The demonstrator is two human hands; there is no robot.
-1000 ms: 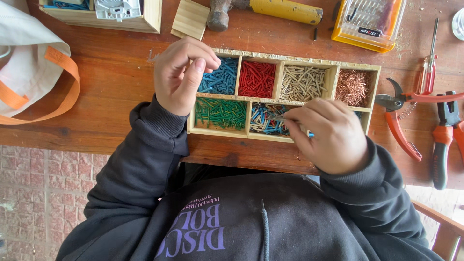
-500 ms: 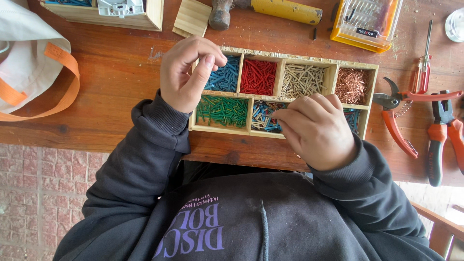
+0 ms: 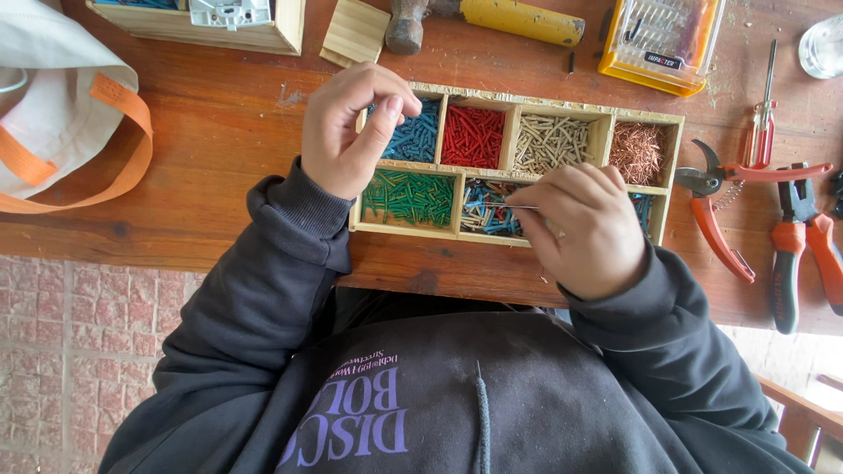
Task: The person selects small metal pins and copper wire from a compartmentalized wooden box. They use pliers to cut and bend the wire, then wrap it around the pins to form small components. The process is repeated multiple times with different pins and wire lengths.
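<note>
Your right hand (image 3: pixel 587 230) covers the near right corner of the wooden tray (image 3: pixel 413 231), fingers pinching a thin metal pin (image 3: pixel 520 208) over the mixed blue sticks (image 3: pixel 486 211). Your left hand (image 3: pixel 351 130) rests curled on the tray's left edge, thumb pressed to forefinger. Beyond the tray lies a hammer (image 3: pixel 492 17).

Both bare hands, the left hand (image 3: pixel 351 132) and the right hand (image 3: pixel 587 230), emerge from long, dark charcoal hoodie sleeves with ribbed cuffs; purple lettering and a drawstring mark the chest.
</note>
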